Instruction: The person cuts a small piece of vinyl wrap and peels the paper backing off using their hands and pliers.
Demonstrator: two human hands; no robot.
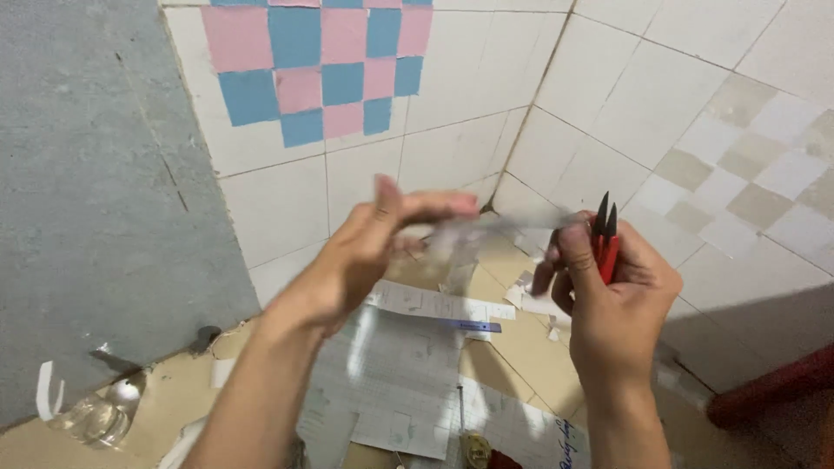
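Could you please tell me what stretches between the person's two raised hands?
In the head view, a blurred strip of clear tape or film spans from the left hand to the right hand, which also holds red snips.

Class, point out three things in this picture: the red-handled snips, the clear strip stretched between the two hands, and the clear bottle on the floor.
red-handled snips (605,233), head view, red handle.
clear strip (512,223), head view, its middle.
clear bottle (94,419), head view, its body.

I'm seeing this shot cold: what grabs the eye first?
Two bare hands raised at centre stretch a clear strip of tape between them: the left hand pinches one end, the right hand the other while gripping red-handled snips. Above left, a pink-and-blue checker patch stands out on the white tiled wall. Paper sheets lie below.
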